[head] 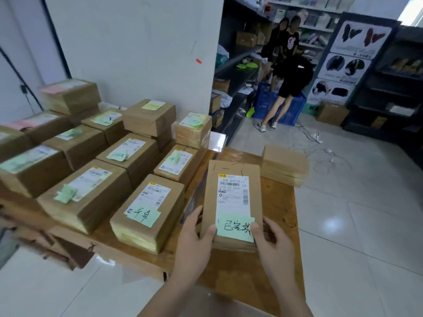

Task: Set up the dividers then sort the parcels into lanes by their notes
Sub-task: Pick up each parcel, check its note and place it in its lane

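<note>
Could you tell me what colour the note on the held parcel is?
Light green note, head view.

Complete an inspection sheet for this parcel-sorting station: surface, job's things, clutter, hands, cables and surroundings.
Surface: wooden table, mostly covered, bare on its right side.
Job's things: held parcel with a shipping label and a handwritten green note; other parcels in rows on the left, most with green notes, some rear ones with pink notes; dividers not clearly seen.
Clutter: stack of plain boxes without notes at the table's far right corner.
Hands: left hand and right hand grip the held parcel's near end, thumbs on top.
Cables: white cables loose on the floor beyond the table.
Surroundings: white wall, dark shelves, blue crate, people by the shelves.
</note>
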